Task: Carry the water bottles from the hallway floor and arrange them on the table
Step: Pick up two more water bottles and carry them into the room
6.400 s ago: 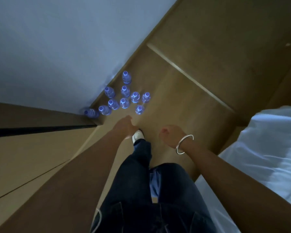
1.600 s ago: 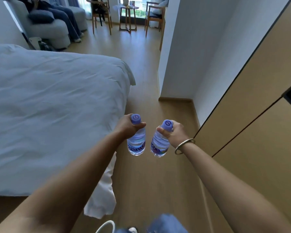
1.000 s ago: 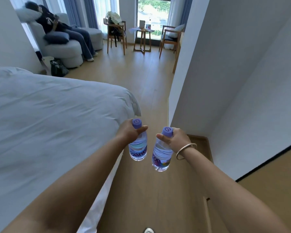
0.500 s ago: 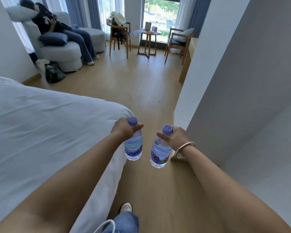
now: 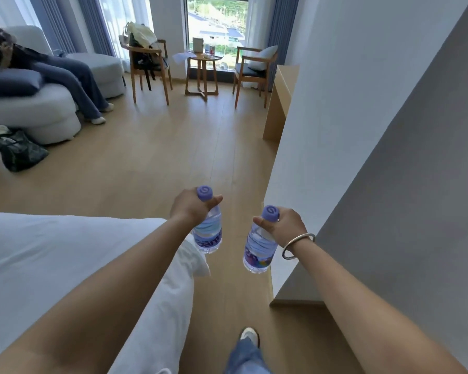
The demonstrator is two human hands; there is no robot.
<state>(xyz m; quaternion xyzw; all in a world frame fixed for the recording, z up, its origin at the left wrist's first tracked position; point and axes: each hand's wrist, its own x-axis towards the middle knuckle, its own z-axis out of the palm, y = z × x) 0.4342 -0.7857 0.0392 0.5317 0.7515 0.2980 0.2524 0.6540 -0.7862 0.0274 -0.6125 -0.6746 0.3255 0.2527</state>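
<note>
Each hand grips a clear, ribbed plastic bottle just under its purple cap: the left hand (image 5: 191, 209) holds the left bottle (image 5: 209, 234), the right hand (image 5: 284, 225) holds the right bottle (image 5: 258, 251). The small round wooden table (image 5: 202, 60) stands at twelve o'clock, nearer than a moment ago; the smooth white bed (image 5: 52, 255) has slipped back toward eight.

Both forearms are bare, a thin silver bangle (image 5: 297, 245) circles the right wrist, and blue jeans (image 5: 245, 359) end at a white shoe (image 5: 247, 333).
</note>
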